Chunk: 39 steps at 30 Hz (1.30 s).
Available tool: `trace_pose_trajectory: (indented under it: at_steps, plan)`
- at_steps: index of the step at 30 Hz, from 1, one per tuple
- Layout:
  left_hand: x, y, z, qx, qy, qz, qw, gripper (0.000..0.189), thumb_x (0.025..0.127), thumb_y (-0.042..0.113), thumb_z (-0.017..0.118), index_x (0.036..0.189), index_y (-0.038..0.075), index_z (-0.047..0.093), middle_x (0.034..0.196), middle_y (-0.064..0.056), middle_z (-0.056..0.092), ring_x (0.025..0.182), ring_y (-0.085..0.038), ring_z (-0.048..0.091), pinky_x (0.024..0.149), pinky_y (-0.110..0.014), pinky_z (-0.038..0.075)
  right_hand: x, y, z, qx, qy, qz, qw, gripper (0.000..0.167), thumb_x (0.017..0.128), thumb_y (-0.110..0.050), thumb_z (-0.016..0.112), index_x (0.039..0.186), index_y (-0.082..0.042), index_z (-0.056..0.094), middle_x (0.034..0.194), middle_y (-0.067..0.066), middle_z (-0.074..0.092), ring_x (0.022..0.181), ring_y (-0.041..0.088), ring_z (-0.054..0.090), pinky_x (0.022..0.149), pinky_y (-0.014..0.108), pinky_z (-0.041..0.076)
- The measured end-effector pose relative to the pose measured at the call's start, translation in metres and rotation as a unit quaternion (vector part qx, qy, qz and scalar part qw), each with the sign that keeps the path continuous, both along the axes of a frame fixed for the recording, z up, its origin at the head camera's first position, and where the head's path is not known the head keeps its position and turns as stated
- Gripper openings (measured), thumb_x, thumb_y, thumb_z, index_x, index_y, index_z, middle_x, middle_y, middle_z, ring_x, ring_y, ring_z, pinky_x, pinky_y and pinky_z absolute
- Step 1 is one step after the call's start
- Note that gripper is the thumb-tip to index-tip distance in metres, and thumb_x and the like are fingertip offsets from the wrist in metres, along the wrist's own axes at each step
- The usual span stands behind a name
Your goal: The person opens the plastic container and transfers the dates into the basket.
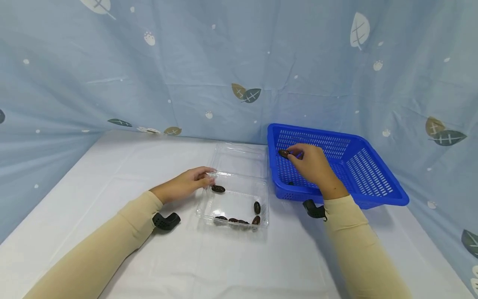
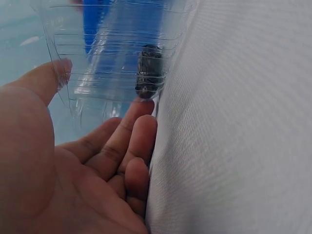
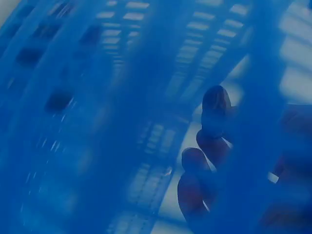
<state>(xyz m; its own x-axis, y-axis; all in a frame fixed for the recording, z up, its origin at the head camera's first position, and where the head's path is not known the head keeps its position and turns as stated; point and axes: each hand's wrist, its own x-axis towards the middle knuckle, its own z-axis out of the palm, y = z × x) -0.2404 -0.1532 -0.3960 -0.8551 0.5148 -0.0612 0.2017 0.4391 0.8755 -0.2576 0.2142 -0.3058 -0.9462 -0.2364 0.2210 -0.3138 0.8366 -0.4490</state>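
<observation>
A clear plastic clamshell box [image 1: 239,192] lies with its lid laid back on the white table. Several dark brown, glossy oval dates sit inside, most along the front edge; one date [image 1: 218,189] is near the left wall. My left hand [image 1: 186,182] holds the box's left side, thumb at the rim and fingers low against the outer wall [image 2: 112,83]. Above the left part of a blue plastic basket [image 1: 337,166], my right hand [image 1: 310,164] pinches a date [image 1: 283,153] between thumb and fingertips. Basket mesh partly hides the right hand [image 3: 204,151] in the right wrist view.
The basket stands right of the box, its left wall close to the box's lid [image 1: 240,158]. A small dark piece [image 1: 290,183] shows low in the basket. Behind the table [image 1: 149,257] hangs a blue leaf-patterned cloth [image 1: 209,62].
</observation>
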Motion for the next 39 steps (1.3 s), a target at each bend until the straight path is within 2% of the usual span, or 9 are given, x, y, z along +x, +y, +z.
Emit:
trace_pose_trajectory:
  at_steps: [6, 9, 19, 27, 34, 37, 39]
  plan:
    - [-0.001, 0.002, 0.000, -0.010, -0.005, 0.001, 0.9999, 0.052, 0.106, 0.038, 0.050, 0.147, 0.008, 0.044, 0.123, -0.008, 0.068, 0.115, -0.022, 0.062, 0.110, -0.050, 0.041, -0.009, 0.020, -0.011, 0.040, -0.047, -0.016, 0.9980, 0.027, 0.100, -0.014, 0.060, 0.121, 0.000, 0.069, 0.116, 0.023, 0.070, 0.099, 0.035, 0.066, 0.071, 0.041, 0.054]
    - [-0.001, 0.003, 0.000, -0.013, -0.003, 0.001, 0.9999, 0.052, 0.105, 0.039, 0.050, 0.146, 0.008, 0.044, 0.122, -0.008, 0.069, 0.116, -0.021, 0.061, 0.109, -0.049, 0.042, -0.013, 0.023, -0.016, 0.061, -0.080, -0.010, 0.9949, 0.027, 0.100, -0.013, 0.059, 0.120, 0.001, 0.069, 0.117, 0.024, 0.069, 0.102, 0.037, 0.065, 0.077, 0.045, 0.055]
    - [-0.001, 0.003, 0.003, -0.017, 0.002, 0.003, 0.9999, 0.050, 0.106, 0.037, 0.050, 0.146, 0.007, 0.044, 0.122, -0.007, 0.069, 0.116, -0.022, 0.061, 0.108, -0.049, 0.042, -0.021, 0.017, -0.026, 0.134, -0.142, 0.025, 0.9804, 0.024, 0.097, -0.008, 0.059, 0.114, 0.002, 0.072, 0.114, 0.024, 0.071, 0.108, 0.040, 0.066, 0.091, 0.054, 0.054]
    - [0.001, 0.000, 0.003, -0.024, 0.005, 0.006, 0.9997, 0.051, 0.106, 0.040, 0.050, 0.145, 0.008, 0.045, 0.121, -0.006, 0.069, 0.115, -0.021, 0.061, 0.108, -0.049, 0.043, -0.021, 0.013, -0.027, 0.149, -0.190, 0.012, 0.9703, 0.025, 0.098, -0.010, 0.060, 0.116, 0.002, 0.072, 0.119, 0.023, 0.070, 0.113, 0.039, 0.065, 0.098, 0.054, 0.051]
    - [0.001, -0.001, 0.002, -0.017, 0.008, 0.004, 0.9998, 0.050, 0.106, 0.039, 0.049, 0.144, 0.007, 0.045, 0.120, -0.007, 0.069, 0.113, -0.020, 0.061, 0.106, -0.047, 0.044, -0.020, 0.012, -0.023, 0.172, -0.178, 0.009, 0.9689, 0.030, 0.098, -0.012, 0.057, 0.122, 0.003, 0.068, 0.125, 0.026, 0.066, 0.119, 0.043, 0.061, 0.100, 0.056, 0.049]
    - [0.001, -0.001, 0.002, -0.016, 0.009, 0.001, 0.9998, 0.051, 0.106, 0.039, 0.049, 0.145, 0.007, 0.045, 0.122, -0.008, 0.069, 0.113, -0.020, 0.061, 0.107, -0.048, 0.044, -0.015, 0.012, -0.015, 0.157, -0.128, -0.005, 0.9793, 0.034, 0.099, -0.015, 0.055, 0.127, 0.003, 0.065, 0.127, 0.026, 0.065, 0.118, 0.043, 0.061, 0.097, 0.057, 0.050]
    - [0.002, -0.001, 0.003, -0.015, 0.007, 0.000, 0.9999, 0.051, 0.106, 0.039, 0.049, 0.145, 0.006, 0.044, 0.122, -0.008, 0.069, 0.114, -0.021, 0.061, 0.107, -0.048, 0.044, -0.011, 0.011, -0.009, 0.125, -0.067, -0.016, 0.9897, 0.033, 0.100, -0.016, 0.055, 0.127, 0.002, 0.065, 0.126, 0.025, 0.066, 0.115, 0.041, 0.063, 0.095, 0.056, 0.051]
